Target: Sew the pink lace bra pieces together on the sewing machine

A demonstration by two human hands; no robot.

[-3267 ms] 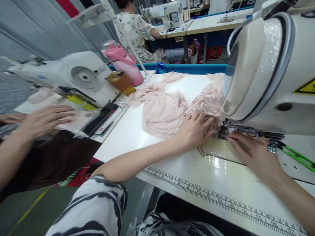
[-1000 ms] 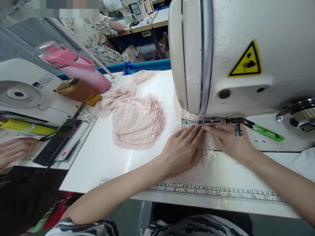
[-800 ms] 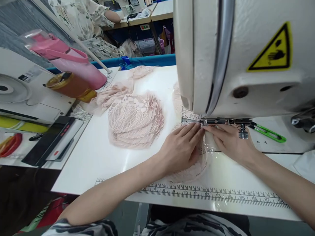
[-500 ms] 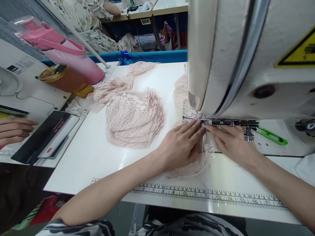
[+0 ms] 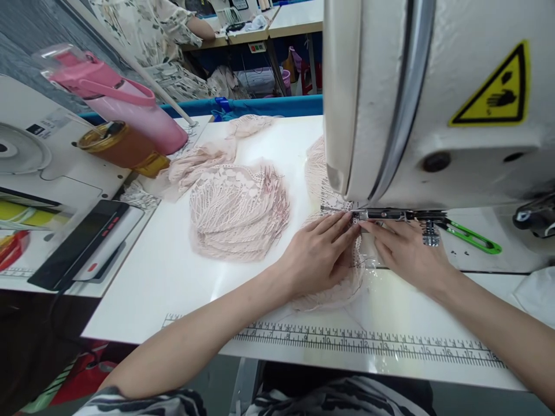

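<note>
My left hand point(image 5: 319, 254) lies flat, fingers stretched, on a pale pink lace piece point(image 5: 342, 292) on the white table point(image 5: 173, 271). Its fingertips reach the presser foot point(image 5: 359, 215) of the big white sewing machine point(image 5: 433, 98). My right hand point(image 5: 405, 251) rests flat on the same lace just right of the foot, fingers pointing left toward the needle. Both hands press the lace down, fingertips almost touching each other. The needle itself is hidden under the machine head.
A stack of pink lace pieces point(image 5: 238, 211) lies left of my hands, more lace point(image 5: 208, 156) behind it. A pink bottle point(image 5: 125, 104) and brown cup point(image 5: 115, 147) stand at left by a neighbouring machine point(image 5: 26, 156). Green snips point(image 5: 474, 240) lie right. A ruler strip point(image 5: 368, 344) edges the table.
The view drew closer over the machine. The lace piece has fed a little further under the foot, with both hands staying flat on it. A co-worker's hand at far left has gone from view.
</note>
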